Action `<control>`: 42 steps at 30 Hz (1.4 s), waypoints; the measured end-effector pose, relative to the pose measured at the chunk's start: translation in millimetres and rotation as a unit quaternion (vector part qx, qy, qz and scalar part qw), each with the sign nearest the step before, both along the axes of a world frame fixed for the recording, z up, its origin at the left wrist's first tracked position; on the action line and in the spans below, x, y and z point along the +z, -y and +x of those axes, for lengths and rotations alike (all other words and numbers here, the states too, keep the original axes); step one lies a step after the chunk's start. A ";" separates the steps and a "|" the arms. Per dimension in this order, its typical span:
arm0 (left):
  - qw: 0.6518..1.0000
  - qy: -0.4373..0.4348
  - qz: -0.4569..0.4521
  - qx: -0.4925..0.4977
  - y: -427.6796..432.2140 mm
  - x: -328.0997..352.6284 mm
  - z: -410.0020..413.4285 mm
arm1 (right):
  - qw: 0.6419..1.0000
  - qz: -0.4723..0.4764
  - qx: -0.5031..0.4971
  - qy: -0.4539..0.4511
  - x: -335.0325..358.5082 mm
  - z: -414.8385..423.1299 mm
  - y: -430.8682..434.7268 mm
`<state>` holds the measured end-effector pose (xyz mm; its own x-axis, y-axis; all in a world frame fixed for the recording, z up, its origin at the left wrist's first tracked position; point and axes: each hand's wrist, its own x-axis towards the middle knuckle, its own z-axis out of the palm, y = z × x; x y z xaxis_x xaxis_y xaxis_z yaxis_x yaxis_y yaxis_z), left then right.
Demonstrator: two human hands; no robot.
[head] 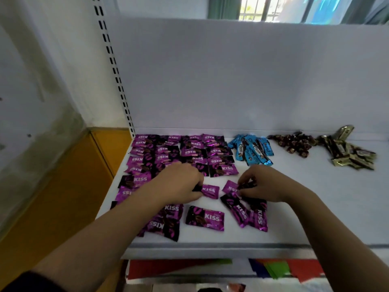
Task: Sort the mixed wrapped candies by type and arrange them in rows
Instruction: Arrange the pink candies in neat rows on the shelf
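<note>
The left hand (179, 184) is pinching one end of a purple candy (210, 191) near the middle of the shelf (315, 207). The right hand (267, 184) is pinching a second purple candy (230, 186) just beside it. The purple rows (183, 152) are filling the back left corner, and loose purple candies (205, 218) are lying toward the front edge.

The left forearm (126, 213) is reaching over the rows by the left edge, so a careless sweep is likely to be dragging them askew or off the shelf. The glossy wrappers, held by their ends, are probably apt to slip. The blue candies (252, 151) are sitting just beside the rows and could get mixed in. The brown candies (294, 144) and gold candies (353, 157) are lying unsorted along the back edge.
</note>
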<state>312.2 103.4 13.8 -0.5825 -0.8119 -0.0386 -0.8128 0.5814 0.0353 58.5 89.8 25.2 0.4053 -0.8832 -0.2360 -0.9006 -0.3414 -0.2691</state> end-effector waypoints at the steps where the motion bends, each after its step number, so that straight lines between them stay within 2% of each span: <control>1: 1.000 0.007 -0.010 -0.002 -0.3 -0.8 0.6 | 1.000 0.000 -0.009 -0.007 -0.2 1.3 -1.9; 5: 0.999 0.018 -0.028 -0.003 -1.1 -2.4 3.5 | 0.998 0.005 -0.035 -0.045 -3.6 7.0 -7.1; 9: 1.000 -0.004 -0.020 -0.005 -2.5 -3.2 7.2 | 0.999 0.014 -0.045 -0.010 -6.4 8.4 -11.2; 15: 0.999 0.023 -0.033 0.009 1.2 -3.6 5.5 | 0.997 -0.071 0.038 -0.001 -13.9 12.4 -1.4; 21: 1.000 0.002 -0.011 0.025 3.6 -4.2 4.1 | 0.982 -0.152 0.112 0.019 -22.7 14.4 2.3; 25: 0.998 -0.039 0.025 0.051 2.5 -5.7 3.5 | 0.982 -0.148 0.112 0.047 -29.2 15.5 6.0; 29: 0.998 -0.030 0.012 0.062 -0.2 -5.2 2.5 | 0.983 -0.132 0.110 0.062 -27.9 15.0 4.0; 32: 0.997 -0.057 0.010 0.044 -10.7 3.8 0.9 | 0.983 -0.137 0.067 0.102 -11.4 8.9 -7.2; 34: 0.994 -0.072 0.074 0.024 -23.7 12.3 -0.3 | 0.989 -0.120 0.056 0.072 2.9 6.7 -21.2; 36: 0.988 -0.052 0.144 0.013 -36.4 17.2 -2.9 | 0.993 -0.097 0.068 -0.003 10.8 10.4 -35.8; 39: 0.989 -0.019 0.144 -0.008 -43.9 13.7 -8.9 | 0.990 -0.079 0.085 -0.074 5.3 19.1 -48.1; 42: 0.991 -0.034 0.126 0.006 -44.2 9.8 -12.3 | 0.995 -0.068 0.066 -0.035 -2.8 25.5 -48.8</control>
